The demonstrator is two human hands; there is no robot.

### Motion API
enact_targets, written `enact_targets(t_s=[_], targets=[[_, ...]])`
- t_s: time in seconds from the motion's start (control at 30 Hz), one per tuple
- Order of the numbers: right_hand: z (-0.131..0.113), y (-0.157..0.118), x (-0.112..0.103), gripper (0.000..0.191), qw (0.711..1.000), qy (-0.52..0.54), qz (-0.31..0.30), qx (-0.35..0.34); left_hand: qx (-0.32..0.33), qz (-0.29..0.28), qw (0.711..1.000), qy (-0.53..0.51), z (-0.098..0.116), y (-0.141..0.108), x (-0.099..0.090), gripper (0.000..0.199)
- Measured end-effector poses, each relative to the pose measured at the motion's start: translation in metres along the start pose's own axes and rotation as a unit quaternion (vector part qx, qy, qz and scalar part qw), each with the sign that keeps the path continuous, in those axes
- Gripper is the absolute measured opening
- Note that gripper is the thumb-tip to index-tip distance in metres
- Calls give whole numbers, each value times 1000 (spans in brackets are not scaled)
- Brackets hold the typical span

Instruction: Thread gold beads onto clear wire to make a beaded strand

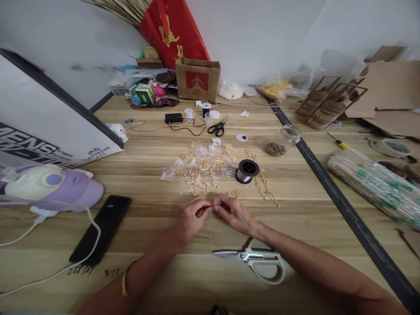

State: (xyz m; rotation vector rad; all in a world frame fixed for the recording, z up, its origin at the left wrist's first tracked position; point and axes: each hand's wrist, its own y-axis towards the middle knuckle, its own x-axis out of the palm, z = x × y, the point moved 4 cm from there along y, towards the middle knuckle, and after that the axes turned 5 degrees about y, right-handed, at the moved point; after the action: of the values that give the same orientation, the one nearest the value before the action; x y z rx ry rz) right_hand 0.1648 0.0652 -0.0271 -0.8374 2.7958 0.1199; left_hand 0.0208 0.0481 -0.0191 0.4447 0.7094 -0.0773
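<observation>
My left hand (193,217) and my right hand (233,213) meet over the table, thumbs and forefingers pinched almost tip to tip. Between them is something tiny and pale, too small to make out; a faint thin line seems to hang below it. Just beyond the fingers lie loose gold and clear beads (200,180). A black spool of fine wire (246,171) stands behind my right hand, with a gold chain (262,179) beside it. Pale-handled scissors (254,258) rest partly beneath my right forearm.
A black phone (101,229) and a purple-and-white device (49,186) with a white cable lie left. Farther back are black scissors (218,127), a jar of beads (282,141) on its side and a paper box (197,78). Bagged sticks (377,186) lie right.
</observation>
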Motion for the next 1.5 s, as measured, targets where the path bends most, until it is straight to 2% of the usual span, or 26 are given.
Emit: enact_targets(t_s=[0.4,0.67,0.97,1.27,1.5], targets=[[0,1,-1,21,1000,10,0,6,15,-24,1000,6,0,-1,2,11],[7,1,0,27,998,56,-2,22,-55,-75,993,-78,-2,5,2,9],[9,3,2,37,987,141,-22,68,-144,-116,965,-184,-15,4,7,4],[11,4,2,37,985,153,-21,71,-130,-151,962,-185,-12,6,6,6],[11,4,2,36,985,155,-28,72,-125,-116,954,-248,-15,5,8,3]])
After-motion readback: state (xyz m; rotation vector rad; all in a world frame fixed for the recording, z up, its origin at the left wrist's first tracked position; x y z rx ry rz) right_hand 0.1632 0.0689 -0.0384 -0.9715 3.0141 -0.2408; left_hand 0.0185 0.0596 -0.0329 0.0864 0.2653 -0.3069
